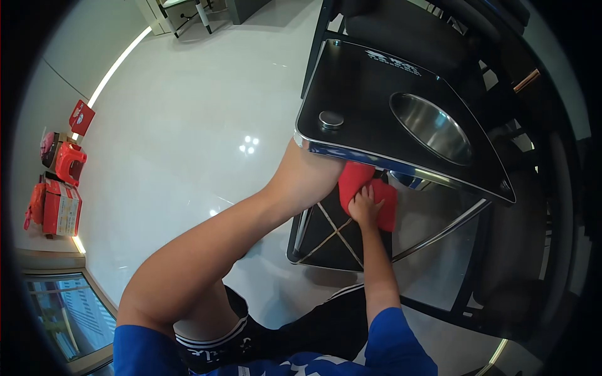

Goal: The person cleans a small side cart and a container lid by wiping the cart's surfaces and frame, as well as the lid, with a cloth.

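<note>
My right hand (366, 205) is closed over a red cloth (387, 203) under the front edge of a small black table (370, 100) with a silver rim. The cloth hangs in folds below the tabletop. My left forearm (291, 178) reaches in under the same edge from the left, and the tabletop and the arm itself hide that hand. A round steel basin (433, 128) is set into the table's right part, its shiny underside showing below the edge. A small round metal knob (331, 120) sits near the left corner.
Below lies a black lower shelf (320, 241) with crossed rods. A curved metal leg (439, 232) slants down on the right, beside black chairs (511, 244). Red boxes (61, 208) and a red plastic item (70, 164) stand along the left wall. White glossy floor (188, 125) spreads leftward.
</note>
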The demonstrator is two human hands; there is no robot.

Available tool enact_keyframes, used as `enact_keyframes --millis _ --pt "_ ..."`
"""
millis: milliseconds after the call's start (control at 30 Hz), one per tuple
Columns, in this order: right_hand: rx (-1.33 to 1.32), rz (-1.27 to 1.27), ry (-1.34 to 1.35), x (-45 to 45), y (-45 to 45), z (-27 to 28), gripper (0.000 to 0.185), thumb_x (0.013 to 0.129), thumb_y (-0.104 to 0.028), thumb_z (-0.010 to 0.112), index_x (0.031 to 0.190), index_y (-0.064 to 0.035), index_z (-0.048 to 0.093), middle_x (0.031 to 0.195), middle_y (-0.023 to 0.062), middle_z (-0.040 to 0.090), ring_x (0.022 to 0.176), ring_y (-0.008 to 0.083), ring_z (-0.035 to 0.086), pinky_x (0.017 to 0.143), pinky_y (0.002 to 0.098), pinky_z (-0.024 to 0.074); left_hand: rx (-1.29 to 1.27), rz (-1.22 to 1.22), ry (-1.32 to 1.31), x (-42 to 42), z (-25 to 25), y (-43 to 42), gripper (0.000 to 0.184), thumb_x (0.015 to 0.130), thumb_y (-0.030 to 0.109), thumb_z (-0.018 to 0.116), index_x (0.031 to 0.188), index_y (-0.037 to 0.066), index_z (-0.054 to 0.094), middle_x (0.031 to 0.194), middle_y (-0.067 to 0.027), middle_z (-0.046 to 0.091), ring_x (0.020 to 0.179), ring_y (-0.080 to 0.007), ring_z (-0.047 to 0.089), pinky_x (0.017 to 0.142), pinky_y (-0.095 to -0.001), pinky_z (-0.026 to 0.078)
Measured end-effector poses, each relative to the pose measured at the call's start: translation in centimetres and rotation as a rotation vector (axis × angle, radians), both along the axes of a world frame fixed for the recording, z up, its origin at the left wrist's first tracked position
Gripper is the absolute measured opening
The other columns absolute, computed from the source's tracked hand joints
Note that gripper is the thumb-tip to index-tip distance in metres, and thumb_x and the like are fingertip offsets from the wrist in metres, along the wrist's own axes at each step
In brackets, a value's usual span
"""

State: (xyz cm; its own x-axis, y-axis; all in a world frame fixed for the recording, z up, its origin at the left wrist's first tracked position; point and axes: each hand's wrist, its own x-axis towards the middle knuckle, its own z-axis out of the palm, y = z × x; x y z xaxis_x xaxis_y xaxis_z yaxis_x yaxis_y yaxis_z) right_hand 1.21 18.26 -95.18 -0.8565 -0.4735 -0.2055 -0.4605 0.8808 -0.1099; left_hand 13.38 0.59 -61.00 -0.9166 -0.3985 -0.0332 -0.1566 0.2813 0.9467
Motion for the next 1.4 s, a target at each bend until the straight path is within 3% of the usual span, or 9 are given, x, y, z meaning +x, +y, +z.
enact_keyframes --millis 167,233,467,667,833,1033,1267,1333,1400 --pt "-0.065 0.137 0.076 6.0 3.4 1.6 0.032 0.081 -0.033 0.052 0.101 -0.0136 0.068 0.137 0.0070 0.045 0.137 0.0280 0.028 0.097 0.0756 0.0191 0.035 0.004 -0.080 -0.6 -0.3 0.3 0.011 0.084 0.004 0.048 0.088 -0.002 0.056 0.070 -0.0120 0.060 0.068 -0.0206 0.057 0.062 -0.0340 0.045" --pt "0.026 0.312 -0.043 8.7 4.3 3.6 0.032 0.080 -0.031 0.055 0.103 -0.0139 0.067 0.135 0.0070 0.047 0.137 0.0285 0.026 0.097 0.0764 0.0178 0.196 0.078 0.031 -0.9 -1.0 0.6 0.022 0.088 0.012 0.052 0.067 0.008 0.046 0.055 0.0023 0.042 0.047 -0.0068 0.035 0.042 -0.0251 0.027" --pt "-0.029 0.512 -0.188 15.1 1.9 8.3 0.035 0.081 -0.029 0.053 0.110 -0.0135 0.063 0.139 0.0084 0.040 0.139 0.0302 0.022 0.097 0.0763 0.0169 0.247 0.071 0.095 -0.8 -1.3 0.3 0.023 0.089 0.012 0.051 0.067 0.008 0.046 0.055 0.0033 0.040 0.047 -0.0060 0.033 0.042 -0.0245 0.025" --pt "-0.210 0.418 -0.118 12.6 -3.6 3.4 0.041 0.082 -0.028 0.052 0.120 -0.0130 0.057 0.146 0.0069 0.032 0.140 0.0285 0.020 0.097 0.0771 0.0140 -0.055 0.039 -0.210 1.6 1.4 -0.9 0.008 0.082 0.008 0.057 0.079 0.001 0.057 0.063 -0.0049 0.055 0.055 -0.0127 0.052 0.050 -0.0289 0.042" --pt "-0.143 0.140 -0.099 6.3 -3.4 -2.2 0.045 0.080 -0.023 0.054 0.124 -0.0114 0.055 0.153 0.0024 0.021 0.141 0.0241 0.018 0.101 0.0736 0.0132 -0.145 -0.172 0.222 1.8 -4.9 -1.6 0.013 0.081 -0.001 0.053 0.091 -0.001 0.060 0.085 -0.0102 0.065 0.081 -0.0183 0.061 0.070 -0.0312 0.048" --pt "-0.088 -0.088 0.099 4.5 2.0 -3.3 0.046 0.083 -0.030 0.052 0.126 -0.0149 0.053 0.135 0.0063 0.048 0.133 0.0259 0.034 0.100 0.0751 0.0127 -0.127 -0.273 0.145 1.8 -4.1 2.0 0.017 0.081 0.004 0.057 0.097 0.000 0.061 0.091 -0.0131 0.065 0.085 -0.0240 0.062 0.074 -0.0326 0.049" --pt "-0.025 -0.190 0.189 9.7 2.6 -0.9 0.044 0.083 -0.032 0.053 0.122 -0.0121 0.056 0.134 0.0126 0.047 0.132 0.0302 0.033 0.095 0.0784 0.0137 -0.114 -0.447 0.006 2.9 -4.7 1.0 0.020 0.081 0.007 0.060 0.100 0.001 0.062 0.094 -0.0137 0.065 0.085 -0.0254 0.063 0.076 -0.0322 0.050" --pt "-0.353 -0.123 0.352 11.7 2.5 0.6 0.046 0.081 -0.031 0.057 0.119 -0.0045 0.058 0.126 0.0219 0.054 0.119 0.0407 0.047 0.104 0.0529 0.0301 -0.173 -0.526 0.069 4.0 -5.2 0.8 0.022 0.080 0.008 0.061 0.101 0.002 0.062 0.095 -0.0131 0.065 0.086 -0.0260 0.062 0.077 -0.0327 0.051" --pt "-0.322 -0.022 0.249 12.1 3.1 -0.4 0.046 0.084 -0.033 0.056 0.121 -0.0046 0.056 0.128 0.0200 0.053 0.120 0.0377 0.047 0.104 0.0489 0.0324 -0.196 -0.586 -0.029 4.6 -4.9 0.5 0.023 0.080 0.009 0.061 0.102 0.002 0.062 0.096 -0.0131 0.065 0.087 -0.0264 0.062 0.078 -0.0327 0.051"
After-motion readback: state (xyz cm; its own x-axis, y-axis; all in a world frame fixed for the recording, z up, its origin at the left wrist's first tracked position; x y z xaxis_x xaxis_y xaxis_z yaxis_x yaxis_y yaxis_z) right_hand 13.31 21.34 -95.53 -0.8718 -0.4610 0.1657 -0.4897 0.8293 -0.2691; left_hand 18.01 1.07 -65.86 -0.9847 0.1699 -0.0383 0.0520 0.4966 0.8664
